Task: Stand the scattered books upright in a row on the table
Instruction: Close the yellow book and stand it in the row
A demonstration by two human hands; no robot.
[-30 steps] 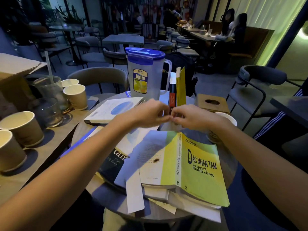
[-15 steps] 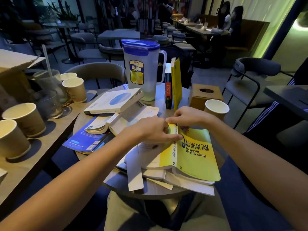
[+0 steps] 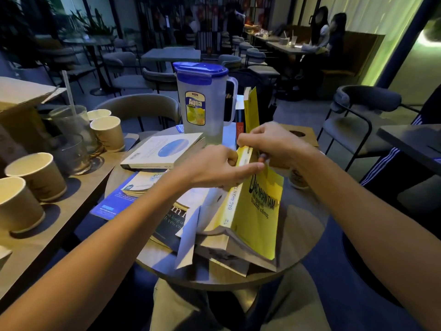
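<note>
Left hand (image 3: pixel 214 168) and right hand (image 3: pixel 269 144) pinch closed on the yellow book's (image 3: pixel 257 211) top edge, tilting it off the desk (image 3: pixel 303 235) pile. The paperback likely flexes; grip near the spine.

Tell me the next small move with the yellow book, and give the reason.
Probably keep tipping the yellow book up onto its bottom edge. Both the left hand and right hand pinch its top edge, and it sits half raised, bottom edge resting on the pile. Two upright books already stand beside the jug, so it likely goes next to them.
</note>
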